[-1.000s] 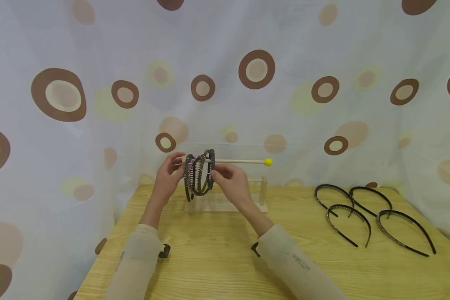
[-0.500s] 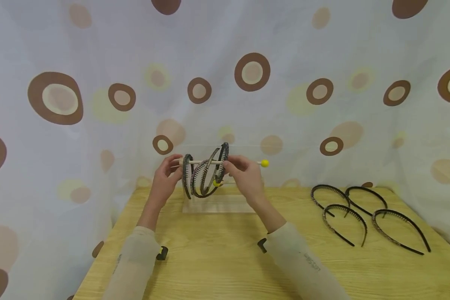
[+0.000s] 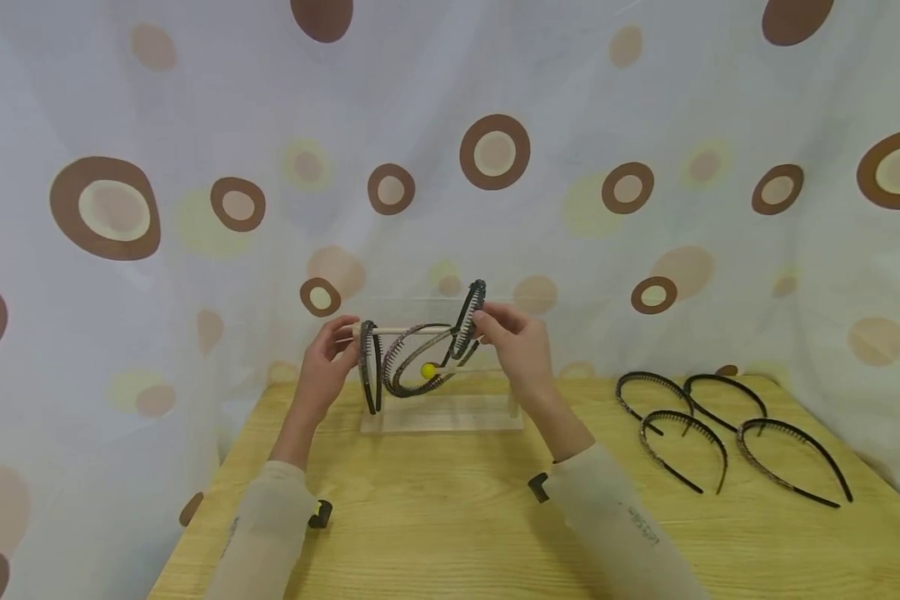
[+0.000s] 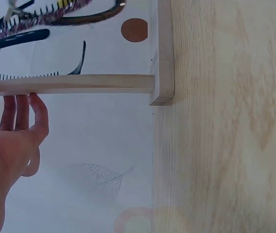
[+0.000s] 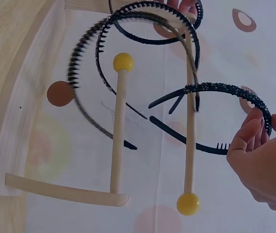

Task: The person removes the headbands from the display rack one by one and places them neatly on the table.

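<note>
My left hand (image 3: 326,362) grips the top of the left post (image 4: 79,84) of a wooden stand (image 3: 442,418), thumb on one side and fingers on the other. My right hand (image 3: 521,342) pinches a black glittery headband (image 3: 471,321) by its curved top, holding it tilted near the upper rod (image 5: 191,131). Its open ends reach across that rod in the right wrist view. Further left, a dark headband (image 3: 371,367) hangs beside the left post. Tilted, overlapping headbands (image 3: 405,392) hang between it and my right hand. The upper rod's yellow ball (image 5: 188,204) is hidden in the head view.
Below runs a lower rod (image 5: 119,131) tipped with a yellow ball (image 3: 429,371), attached to the stand's opposite post (image 5: 65,189). Several headbands (image 3: 682,425) lie at the right of the wooden table (image 3: 435,508). A dotted curtain (image 3: 420,100) hangs behind.
My right hand has moved right along the upper rod, drawing the glittery headband away from the others and tilting it. The middle headbands have spread and tilted. My left hand stays at the post.
</note>
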Available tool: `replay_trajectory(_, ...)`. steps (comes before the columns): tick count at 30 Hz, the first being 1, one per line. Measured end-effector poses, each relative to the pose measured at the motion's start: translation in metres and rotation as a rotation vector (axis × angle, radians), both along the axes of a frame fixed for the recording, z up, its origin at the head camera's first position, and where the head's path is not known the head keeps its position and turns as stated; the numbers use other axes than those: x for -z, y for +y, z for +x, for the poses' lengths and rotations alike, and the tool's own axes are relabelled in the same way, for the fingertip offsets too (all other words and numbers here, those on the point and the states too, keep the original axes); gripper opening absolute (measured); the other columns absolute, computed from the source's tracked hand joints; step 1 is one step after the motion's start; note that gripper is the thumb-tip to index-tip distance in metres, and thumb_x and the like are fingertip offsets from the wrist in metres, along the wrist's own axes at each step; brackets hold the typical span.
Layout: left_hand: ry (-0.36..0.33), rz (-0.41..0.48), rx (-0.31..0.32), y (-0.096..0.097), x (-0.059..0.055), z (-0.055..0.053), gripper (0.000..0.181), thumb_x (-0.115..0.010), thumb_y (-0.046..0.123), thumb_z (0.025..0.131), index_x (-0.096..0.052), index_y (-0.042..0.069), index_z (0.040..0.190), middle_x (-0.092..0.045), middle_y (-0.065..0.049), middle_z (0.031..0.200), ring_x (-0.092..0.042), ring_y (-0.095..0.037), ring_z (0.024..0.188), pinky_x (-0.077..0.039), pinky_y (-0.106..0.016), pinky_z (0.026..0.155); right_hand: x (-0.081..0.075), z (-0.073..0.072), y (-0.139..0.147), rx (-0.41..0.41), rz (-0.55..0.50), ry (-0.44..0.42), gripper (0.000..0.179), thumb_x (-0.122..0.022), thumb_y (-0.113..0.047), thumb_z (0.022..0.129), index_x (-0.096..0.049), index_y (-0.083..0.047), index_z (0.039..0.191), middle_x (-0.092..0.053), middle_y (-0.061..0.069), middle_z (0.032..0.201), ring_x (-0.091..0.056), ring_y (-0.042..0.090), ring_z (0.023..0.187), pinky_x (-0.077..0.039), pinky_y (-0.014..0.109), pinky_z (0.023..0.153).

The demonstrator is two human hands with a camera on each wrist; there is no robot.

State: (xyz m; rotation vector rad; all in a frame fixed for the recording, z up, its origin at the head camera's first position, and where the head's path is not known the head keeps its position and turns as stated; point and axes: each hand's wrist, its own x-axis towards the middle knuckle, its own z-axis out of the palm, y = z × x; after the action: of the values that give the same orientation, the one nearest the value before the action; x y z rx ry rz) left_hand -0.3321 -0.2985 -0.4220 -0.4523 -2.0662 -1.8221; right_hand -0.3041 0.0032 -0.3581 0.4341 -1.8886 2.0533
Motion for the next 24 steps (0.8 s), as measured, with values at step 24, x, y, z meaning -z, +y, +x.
replay_trajectory(24,-0.004,-0.009,0.002,0.003,-0.005,0.007,0.044,-0.059,0.01,0.103,-0.05,0.006,0.146,-0.056,-0.016,0.133,-0.056,-0.023,0.119,-0.052,-0.027,0.088,-0.017,0.017,0.09,0.11,0.026,0.033,0.032,-0.071,-0.023,0.099,-0.072,0.003,0.119,-0.07,0.011,0.096,-0.064,0.024,0.086,-0.055,0.028,0.081)
